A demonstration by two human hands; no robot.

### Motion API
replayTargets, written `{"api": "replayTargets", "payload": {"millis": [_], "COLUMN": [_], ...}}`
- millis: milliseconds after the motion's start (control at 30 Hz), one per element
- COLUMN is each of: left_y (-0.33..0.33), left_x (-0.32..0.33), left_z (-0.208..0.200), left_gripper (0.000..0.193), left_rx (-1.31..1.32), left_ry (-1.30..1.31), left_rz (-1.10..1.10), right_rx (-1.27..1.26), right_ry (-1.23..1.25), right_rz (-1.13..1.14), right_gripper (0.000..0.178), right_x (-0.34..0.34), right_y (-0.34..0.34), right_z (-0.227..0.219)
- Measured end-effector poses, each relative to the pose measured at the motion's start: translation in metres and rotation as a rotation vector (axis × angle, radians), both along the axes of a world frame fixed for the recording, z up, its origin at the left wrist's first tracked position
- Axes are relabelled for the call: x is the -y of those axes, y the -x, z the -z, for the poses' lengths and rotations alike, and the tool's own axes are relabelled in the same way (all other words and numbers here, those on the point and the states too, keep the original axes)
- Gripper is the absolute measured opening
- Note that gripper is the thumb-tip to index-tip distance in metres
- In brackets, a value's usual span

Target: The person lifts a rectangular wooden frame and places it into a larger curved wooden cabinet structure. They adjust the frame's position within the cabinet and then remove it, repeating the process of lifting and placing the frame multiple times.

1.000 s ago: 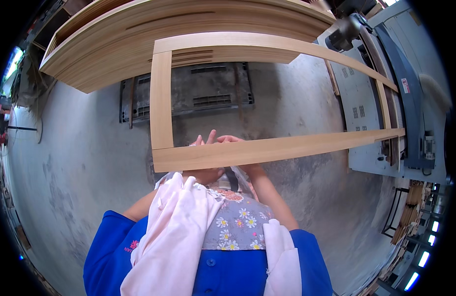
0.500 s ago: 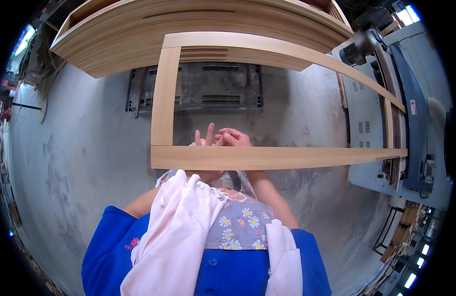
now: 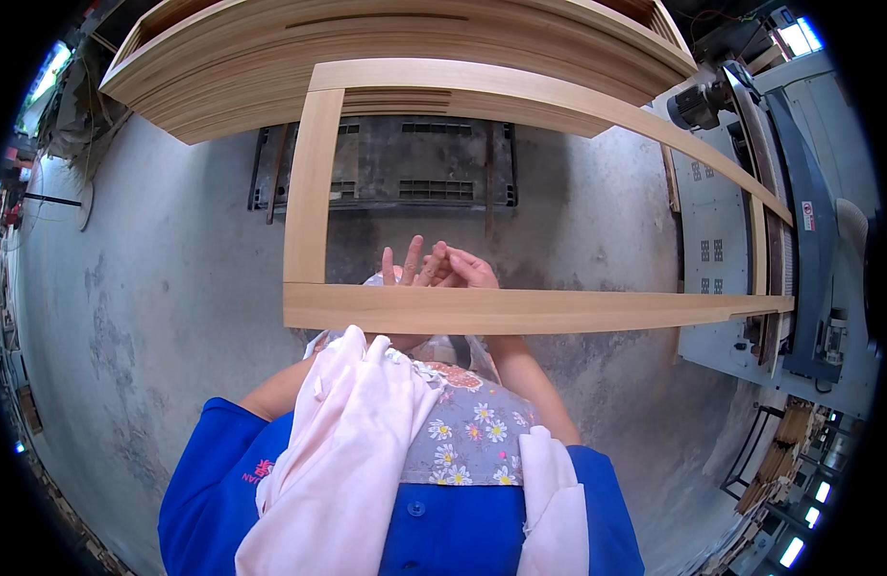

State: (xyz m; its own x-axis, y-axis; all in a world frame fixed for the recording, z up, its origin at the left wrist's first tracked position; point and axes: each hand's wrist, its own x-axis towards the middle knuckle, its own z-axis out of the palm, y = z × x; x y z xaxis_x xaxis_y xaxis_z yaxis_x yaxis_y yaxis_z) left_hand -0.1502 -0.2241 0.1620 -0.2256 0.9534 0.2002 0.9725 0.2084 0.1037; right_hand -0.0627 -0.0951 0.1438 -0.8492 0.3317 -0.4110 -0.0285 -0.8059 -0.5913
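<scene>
A long pale wooden frame (image 3: 386, 307) lies across in front of me, its right end at the machine. Beyond its near rail, inside the opening, are my two hands. My left hand (image 3: 408, 272) has several fingers stretched up and spread. Against it, my right hand (image 3: 470, 270) has its fingers bent together, tips meeting a fingertip of the left hand. Whether something small is between them cannot be made out. The near rail hides my wrists. Pale cloth sleeve covers (image 3: 366, 331) or wraps show around my left forearm.
A big stack of wooden frames (image 3: 366, 48) stands at the far side above a dark slotted pallet (image 3: 434, 163). On the right is a grey-blue machine (image 3: 808, 240) with a motor (image 3: 698, 106). Wood strips (image 3: 779, 456) lie at the lower right. The floor (image 3: 174, 269) is stained concrete.
The wooden frame's left end has shifted a little to the left. My hands have moved slightly right, and the left hand's fingers meet the right hand's fingertips more plainly.
</scene>
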Motion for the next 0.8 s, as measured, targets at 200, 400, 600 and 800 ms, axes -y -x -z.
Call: {"api": "replayTargets", "payload": {"millis": [200,400,600,800], "left_y": [0.004,0.003,0.002,0.006], "left_x": [0.003,0.001,0.003,0.006], "left_z": [0.003,0.004,-0.001,-0.011], "left_gripper": [0.061,0.057,0.054,0.056], "left_rx": [0.045,0.000,0.053,0.088], "left_ry": [0.041,-0.009,0.026,0.007], "left_rz": [0.050,0.022,0.024,0.090], "right_rx": [0.054,0.050,0.014,0.036], "right_ry": [0.007,0.011,0.061,0.038], "right_rz": [0.038,0.028,0.023,-0.045], "right_gripper": [0.032,0.036,0.037,0.035], "right_x": [0.004,0.004,0.007,0.004], "right_y": [0.001,0.002,0.003,0.000], "right_z": [0.006,-0.001,-0.005,0.016]}}
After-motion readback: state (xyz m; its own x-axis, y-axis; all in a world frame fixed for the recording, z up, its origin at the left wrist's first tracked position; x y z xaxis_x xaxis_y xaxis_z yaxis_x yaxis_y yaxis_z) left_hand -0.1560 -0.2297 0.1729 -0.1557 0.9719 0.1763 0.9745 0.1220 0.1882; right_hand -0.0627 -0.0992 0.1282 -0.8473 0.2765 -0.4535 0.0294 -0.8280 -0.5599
